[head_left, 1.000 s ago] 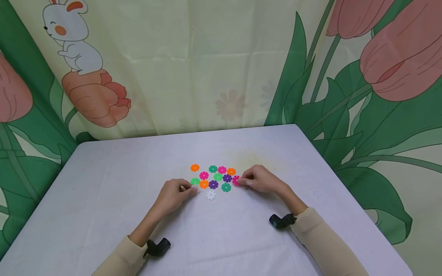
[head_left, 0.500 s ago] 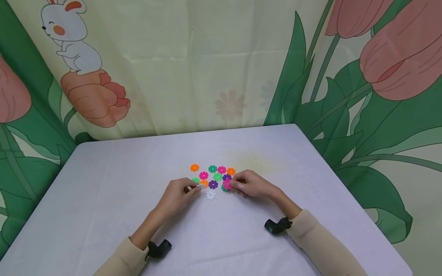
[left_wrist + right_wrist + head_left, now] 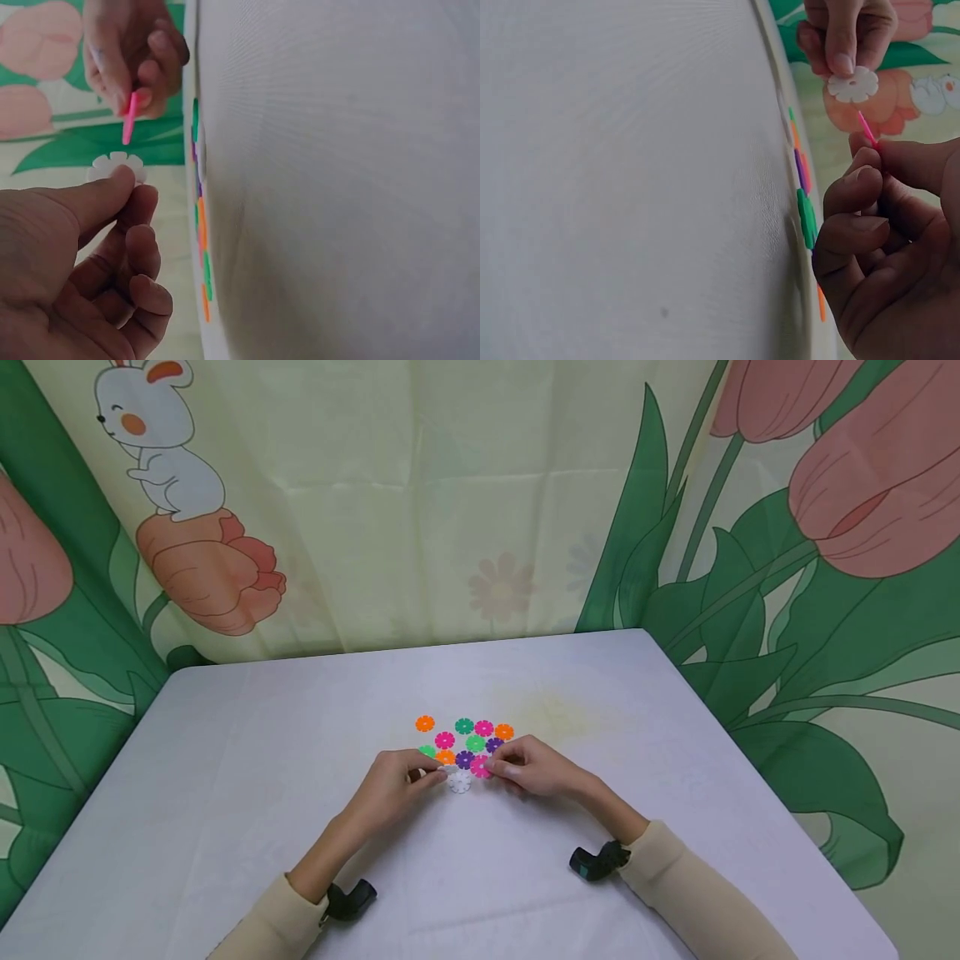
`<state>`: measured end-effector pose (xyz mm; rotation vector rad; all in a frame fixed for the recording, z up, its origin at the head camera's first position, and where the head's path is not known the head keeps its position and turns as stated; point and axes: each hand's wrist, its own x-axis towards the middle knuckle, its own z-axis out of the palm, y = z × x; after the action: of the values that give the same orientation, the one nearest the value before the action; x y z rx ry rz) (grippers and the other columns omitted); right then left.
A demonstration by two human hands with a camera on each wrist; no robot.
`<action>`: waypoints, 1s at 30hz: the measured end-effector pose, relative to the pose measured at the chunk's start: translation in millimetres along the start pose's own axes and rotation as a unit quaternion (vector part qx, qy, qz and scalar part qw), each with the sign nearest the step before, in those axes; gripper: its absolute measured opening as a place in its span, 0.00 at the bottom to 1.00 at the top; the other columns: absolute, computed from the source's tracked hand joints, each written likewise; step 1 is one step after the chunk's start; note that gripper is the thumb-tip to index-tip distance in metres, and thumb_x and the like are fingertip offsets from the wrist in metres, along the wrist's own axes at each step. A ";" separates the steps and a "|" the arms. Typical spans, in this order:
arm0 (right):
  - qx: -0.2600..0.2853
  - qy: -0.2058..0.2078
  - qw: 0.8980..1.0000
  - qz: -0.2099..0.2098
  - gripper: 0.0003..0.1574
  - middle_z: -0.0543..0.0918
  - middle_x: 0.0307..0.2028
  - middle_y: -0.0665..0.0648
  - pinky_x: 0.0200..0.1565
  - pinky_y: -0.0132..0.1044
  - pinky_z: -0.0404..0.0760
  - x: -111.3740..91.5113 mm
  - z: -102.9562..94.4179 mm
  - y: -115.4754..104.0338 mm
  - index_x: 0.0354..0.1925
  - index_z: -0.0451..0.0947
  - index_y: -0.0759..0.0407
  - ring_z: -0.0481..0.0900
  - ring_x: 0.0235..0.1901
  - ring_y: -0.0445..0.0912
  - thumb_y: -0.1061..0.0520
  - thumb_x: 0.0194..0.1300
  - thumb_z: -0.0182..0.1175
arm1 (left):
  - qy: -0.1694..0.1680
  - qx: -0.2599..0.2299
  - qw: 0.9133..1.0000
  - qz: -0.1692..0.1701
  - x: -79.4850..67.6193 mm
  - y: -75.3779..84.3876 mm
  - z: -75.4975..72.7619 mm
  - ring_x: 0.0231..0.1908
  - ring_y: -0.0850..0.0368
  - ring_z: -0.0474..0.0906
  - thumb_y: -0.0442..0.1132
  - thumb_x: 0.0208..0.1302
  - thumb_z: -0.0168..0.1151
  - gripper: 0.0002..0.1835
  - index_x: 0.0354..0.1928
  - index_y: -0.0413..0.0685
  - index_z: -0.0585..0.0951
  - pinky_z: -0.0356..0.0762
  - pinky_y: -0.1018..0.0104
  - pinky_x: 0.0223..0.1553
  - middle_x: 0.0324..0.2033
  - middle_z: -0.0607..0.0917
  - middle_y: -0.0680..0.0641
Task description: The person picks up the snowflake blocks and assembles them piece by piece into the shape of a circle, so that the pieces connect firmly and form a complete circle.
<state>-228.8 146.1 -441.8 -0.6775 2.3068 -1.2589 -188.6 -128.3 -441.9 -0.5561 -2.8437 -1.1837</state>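
My left hand (image 3: 392, 783) pinches a white notched plastic disc (image 3: 857, 84) between thumb and forefinger, its flat face showing in the right wrist view. Opposite it, my right hand (image 3: 538, 767) pinches a pink notched disc (image 3: 480, 766), seen nearly edge-on as a thin strip (image 3: 130, 120) in the left wrist view. The two held discs are close, with a small gap between them. Both are raised above the table. Below them another white disc (image 3: 460, 783) lies flat, partly hidden by the left fingertips.
Several orange (image 3: 425, 723), green (image 3: 464, 726), pink and purple (image 3: 465, 760) discs lie flat just beyond the hands. They rest on a table with a white cloth (image 3: 300, 718). A printed curtain (image 3: 450, 510) hangs behind the table's far edge.
My right hand has lifted the pink disc from the right edge of the group and carried it left. My left hand has moved slightly right with its white disc.
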 end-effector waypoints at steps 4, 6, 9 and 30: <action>0.001 -0.004 1.000 -0.008 0.15 0.77 0.22 0.57 0.33 0.31 0.76 0.6 3.0 -1.1 0.43 0.87 0.62 0.73 0.22 0.44 0.53 0.79 0.60 | -0.015 0.004 1.000 0.010 -0.6 3.4 -0.6 0.29 0.62 0.75 0.39 0.66 0.74 0.06 0.44 0.50 0.93 0.75 0.73 0.31 0.32 0.91 0.53; 0.003 -0.007 1.000 -0.010 0.15 0.78 0.23 0.59 0.33 0.31 0.76 0.3 4.5 -2.5 0.43 0.87 0.63 0.73 0.22 0.43 0.53 0.80 0.60 | -0.016 0.008 1.000 0.009 -0.8 5.3 -0.5 0.29 0.62 0.75 0.39 0.66 0.75 0.06 0.43 0.50 0.93 0.74 0.73 0.30 0.32 0.90 0.53; 0.002 -0.009 1.000 -0.012 0.15 0.78 0.23 0.57 0.34 0.31 0.76 0.0 6.1 -3.7 0.42 0.87 0.63 0.73 0.23 0.43 0.53 0.80 0.59 | -0.017 0.022 0.999 0.016 -1.0 6.2 0.4 0.28 0.62 0.74 0.39 0.66 0.75 0.06 0.43 0.50 0.93 0.73 0.73 0.30 0.31 0.89 0.55; 0.005 -0.023 1.000 0.002 0.16 0.78 0.22 0.60 0.33 0.31 0.74 0.7 11.2 -6.2 0.41 0.86 0.62 0.72 0.23 0.44 0.52 0.79 0.60 | 0.015 0.133 0.986 0.096 -6.3 17.4 4.6 0.28 0.65 0.74 0.38 0.62 0.78 0.06 0.40 0.49 0.93 0.78 0.76 0.33 0.27 0.84 0.56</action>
<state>-221.6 135.5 -442.2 -0.6896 2.2635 -1.2391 -176.4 -115.8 -434.2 -0.7658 -2.7797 -0.7617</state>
